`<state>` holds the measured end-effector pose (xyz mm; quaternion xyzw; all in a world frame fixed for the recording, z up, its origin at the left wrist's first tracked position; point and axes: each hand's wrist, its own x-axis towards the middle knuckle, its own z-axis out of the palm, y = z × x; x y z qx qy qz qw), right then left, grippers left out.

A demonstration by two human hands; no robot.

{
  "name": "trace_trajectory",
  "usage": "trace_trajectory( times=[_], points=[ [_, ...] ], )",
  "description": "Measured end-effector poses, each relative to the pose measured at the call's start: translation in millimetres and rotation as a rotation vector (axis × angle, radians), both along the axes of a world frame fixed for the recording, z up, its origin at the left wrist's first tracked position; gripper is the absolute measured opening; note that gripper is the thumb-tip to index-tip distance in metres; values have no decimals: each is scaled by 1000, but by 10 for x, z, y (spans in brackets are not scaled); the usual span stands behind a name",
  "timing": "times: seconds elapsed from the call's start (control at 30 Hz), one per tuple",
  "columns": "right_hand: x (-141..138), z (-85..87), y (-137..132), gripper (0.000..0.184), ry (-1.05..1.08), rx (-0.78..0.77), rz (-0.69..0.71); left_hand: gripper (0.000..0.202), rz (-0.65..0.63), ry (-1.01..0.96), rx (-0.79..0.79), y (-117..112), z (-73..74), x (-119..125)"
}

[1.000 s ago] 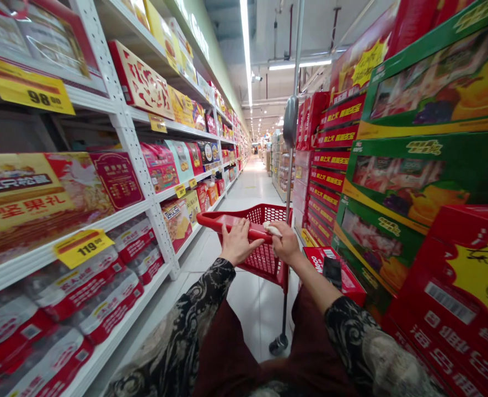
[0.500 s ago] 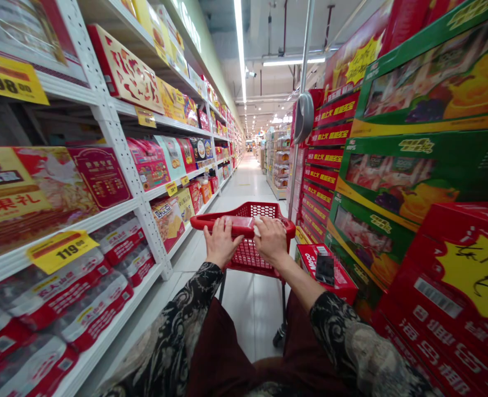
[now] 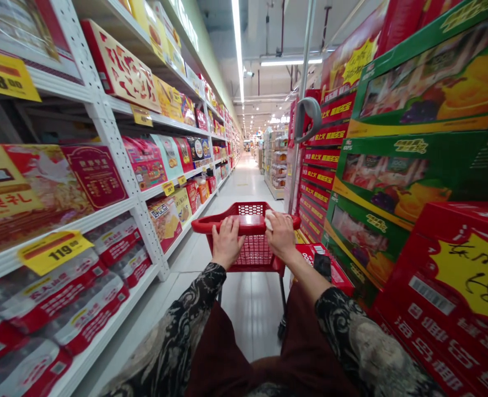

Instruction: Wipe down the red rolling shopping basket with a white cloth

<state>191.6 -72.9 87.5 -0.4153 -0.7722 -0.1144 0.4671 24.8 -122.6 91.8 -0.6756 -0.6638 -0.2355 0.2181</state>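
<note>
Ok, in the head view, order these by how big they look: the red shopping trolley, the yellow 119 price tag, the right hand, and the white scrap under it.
1. Red shopping trolley, largest.
2. Yellow 119 price tag and right hand, about alike; the hand's nearness makes it unsure.
3. White scrap, smallest.

I count two hands, my left hand and my right hand, one red shopping cart, and two large yellow price tags.

left: store shelving | right: stacked gift boxes | ahead: shopping cart, then aisle
</note>
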Motion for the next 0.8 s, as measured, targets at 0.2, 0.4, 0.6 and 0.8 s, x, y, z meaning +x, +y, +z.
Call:
trace_trajectory(
  times=[0.2, 0.4, 0.6, 0.8],
  points=[
    [-209, 82, 100, 44, -62, -19, 86, 55, -48, -17, -45, 131, -22, -67],
    [65, 117, 300, 41, -76, -70, 70, 57, -57, -53, -66, 225, 18, -93],
    [-287, 40, 273, 45, -6, -15, 88, 59, -63, -51, -71, 227, 20, -70],
    [-462, 47, 191, 53, -179, 49, 232, 61, -91, -38, -73, 193, 18, -148]
  ],
)
